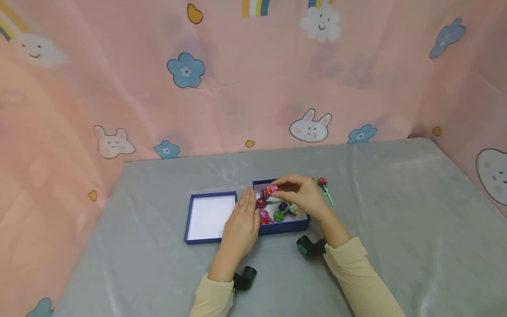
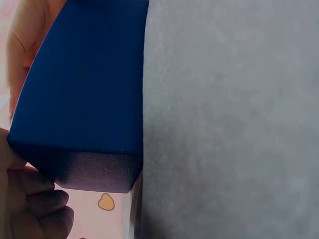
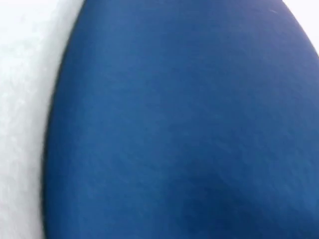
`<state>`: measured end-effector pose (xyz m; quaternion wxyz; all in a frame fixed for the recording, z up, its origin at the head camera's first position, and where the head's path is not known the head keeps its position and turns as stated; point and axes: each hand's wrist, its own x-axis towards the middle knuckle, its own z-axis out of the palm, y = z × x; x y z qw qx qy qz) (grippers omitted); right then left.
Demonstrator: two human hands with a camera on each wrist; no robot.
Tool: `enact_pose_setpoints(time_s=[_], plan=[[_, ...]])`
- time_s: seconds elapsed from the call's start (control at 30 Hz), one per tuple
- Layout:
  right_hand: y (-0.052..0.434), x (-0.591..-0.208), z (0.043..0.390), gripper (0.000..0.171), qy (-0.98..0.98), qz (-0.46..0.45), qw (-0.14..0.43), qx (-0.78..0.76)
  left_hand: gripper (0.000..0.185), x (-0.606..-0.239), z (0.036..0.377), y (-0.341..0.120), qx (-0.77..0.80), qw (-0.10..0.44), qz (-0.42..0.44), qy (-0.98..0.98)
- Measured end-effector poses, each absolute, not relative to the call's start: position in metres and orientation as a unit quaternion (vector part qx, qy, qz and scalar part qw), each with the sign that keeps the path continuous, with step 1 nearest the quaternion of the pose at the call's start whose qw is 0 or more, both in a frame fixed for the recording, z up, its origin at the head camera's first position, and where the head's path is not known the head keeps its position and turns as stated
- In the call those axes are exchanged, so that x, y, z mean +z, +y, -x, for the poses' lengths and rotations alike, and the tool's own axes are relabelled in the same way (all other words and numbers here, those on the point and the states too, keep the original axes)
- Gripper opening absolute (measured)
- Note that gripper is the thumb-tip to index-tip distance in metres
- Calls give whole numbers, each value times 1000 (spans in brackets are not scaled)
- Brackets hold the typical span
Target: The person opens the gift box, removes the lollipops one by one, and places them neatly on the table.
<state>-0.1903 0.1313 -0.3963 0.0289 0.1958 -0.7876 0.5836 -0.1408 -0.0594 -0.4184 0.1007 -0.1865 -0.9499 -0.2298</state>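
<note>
A blue box with a pale inside holds several wrapped lollipops, among them a green one and a dark red one. My right hand reaches over the box's far right part and pinches a pink-and-red wrapped lollipop between thumb and fingertips. Along the box's left wall lies my left hand, its fingers straight and pointing away. In the left wrist view, the left hand is at the box's corner. Blue box wall fills most of the right wrist view, and no fingers show there.
A shallow blue lid with a white inside lies left of the box, partly behind the left hand. Beyond the right hand, a few lollipops lie on the grey tabletop. A pink printed curtain encloses the back and sides.
</note>
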Motion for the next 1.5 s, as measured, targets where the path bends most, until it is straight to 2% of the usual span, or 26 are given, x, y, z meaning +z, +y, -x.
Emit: enact_pose_setpoints(time_s=[0.2,0.53,0.73,0.87,0.97,1.1,1.5], plan=[[137,-390,190,25,-759,-146,10,635,50,-418,142,-62,-228,108,188,-949],[146,-391,187,26,-731,-123,9,671,50,-423,138,-59,-236,106,186,-948],[154,-399,182,27,-731,-82,8,678,50,-430,134,-51,-252,83,198,-944],[163,-402,179,22,-719,-75,4,691,50,-432,133,-46,-249,85,203,-943],[172,-399,178,13,-706,-71,12,705,49,-430,135,-45,-246,95,204,-943],[184,-394,179,21,-680,-63,28,730,49,-426,137,-48,-239,104,202,-944],[212,-385,192,23,-580,-21,55,812,50,-419,138,-58,-239,101,186,-948]])
